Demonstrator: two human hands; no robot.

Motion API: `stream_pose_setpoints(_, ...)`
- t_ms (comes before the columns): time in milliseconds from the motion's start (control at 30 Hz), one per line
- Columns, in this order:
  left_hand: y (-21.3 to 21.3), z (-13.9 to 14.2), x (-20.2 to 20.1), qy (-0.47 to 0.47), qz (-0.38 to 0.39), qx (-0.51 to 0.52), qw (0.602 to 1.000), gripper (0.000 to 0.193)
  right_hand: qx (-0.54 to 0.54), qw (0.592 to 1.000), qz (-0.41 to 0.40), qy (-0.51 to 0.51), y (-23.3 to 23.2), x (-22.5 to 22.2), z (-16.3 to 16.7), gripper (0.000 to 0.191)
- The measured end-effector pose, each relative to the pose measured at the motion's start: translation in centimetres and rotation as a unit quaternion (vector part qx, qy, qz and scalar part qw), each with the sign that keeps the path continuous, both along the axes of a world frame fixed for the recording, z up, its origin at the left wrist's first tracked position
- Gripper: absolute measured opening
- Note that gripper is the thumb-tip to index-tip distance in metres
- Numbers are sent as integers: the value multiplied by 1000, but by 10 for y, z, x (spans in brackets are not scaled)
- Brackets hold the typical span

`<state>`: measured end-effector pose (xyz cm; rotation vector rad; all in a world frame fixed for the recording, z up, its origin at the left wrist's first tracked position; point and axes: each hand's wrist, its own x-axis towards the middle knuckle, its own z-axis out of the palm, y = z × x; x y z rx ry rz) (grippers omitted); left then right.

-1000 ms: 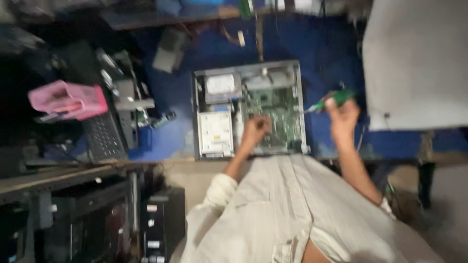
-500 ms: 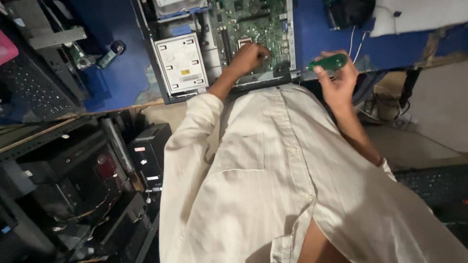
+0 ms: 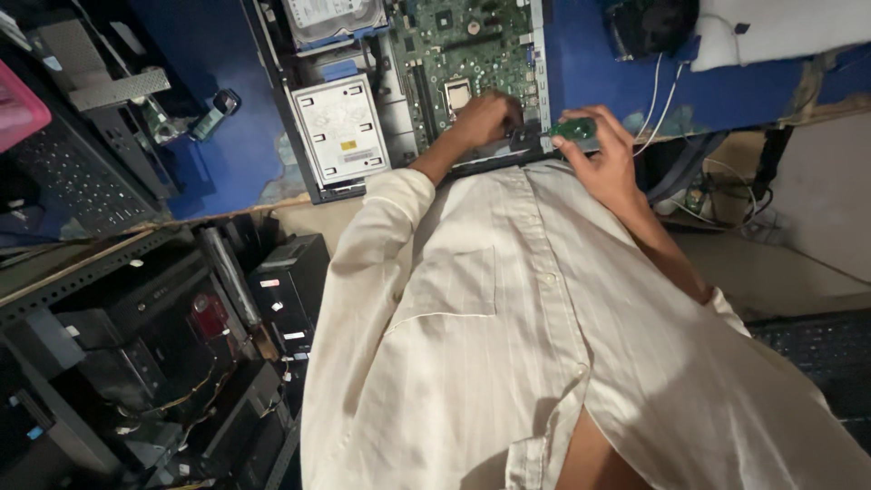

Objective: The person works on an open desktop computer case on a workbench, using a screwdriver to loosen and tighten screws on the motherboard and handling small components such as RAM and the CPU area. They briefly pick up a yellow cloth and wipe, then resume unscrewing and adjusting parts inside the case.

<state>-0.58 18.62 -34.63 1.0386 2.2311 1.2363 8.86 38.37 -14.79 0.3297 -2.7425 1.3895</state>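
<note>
An open desktop computer case [image 3: 272, 100] lies on a blue table [image 3: 209, 145], its green motherboard [image 3: 472, 45] exposed. My left hand [image 3: 485, 118] rests fingers-down on the motherboard's near edge, just below the processor socket [image 3: 458, 91]; whether it grips anything I cannot tell. My right hand [image 3: 599, 154] hovers at the case's near right corner, closed around the green handle of a screwdriver [image 3: 573, 129]. A white optical drive [image 3: 340, 127] and a silver hard drive [image 3: 331, 18] sit in the case's left half.
A dark keyboard [image 3: 73, 181] and a pink object [image 3: 18, 109] lie on the left. Several black computer towers [image 3: 290, 281] and parts crowd the floor under the table. White cables [image 3: 658, 100] hang off the table's right edge. Another keyboard [image 3: 817, 349] lies low right.
The view has dropped and closed in on the case. My right hand with the screwdriver has come in from the case's right side to its near corner. My left hand stays on the motherboard.
</note>
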Motion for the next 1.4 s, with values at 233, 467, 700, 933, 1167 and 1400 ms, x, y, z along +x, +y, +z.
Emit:
stream_pose_setpoints(233,3,-2,13,136,-48,-70,987,37,-4,1000,13,-3,-2,-6,-8,25)
stream_pose_setpoints(467,-1,10,4,241,-82,-68,965,34,25,999,41,5,-14,-9,-7,28)
stream_pose_setpoints(700,-4,20,-2,293,-129,-95,943,29,22,1000,5,-9,-19,-13,2,28)
stream_pose_setpoints(933,-7,16,0,314,-143,-90,934,26,28,1000,8,2,-19,-17,2,30)
stream_pose_setpoints(1167,-12,5,-1,254,-81,-40,963,33,7,1000,6,-5,-20,-18,4,29)
stream_pose_setpoints(1400,-9,3,3,249,-75,-89,962,36,16,1000,12,-18,-21,-22,5,29)
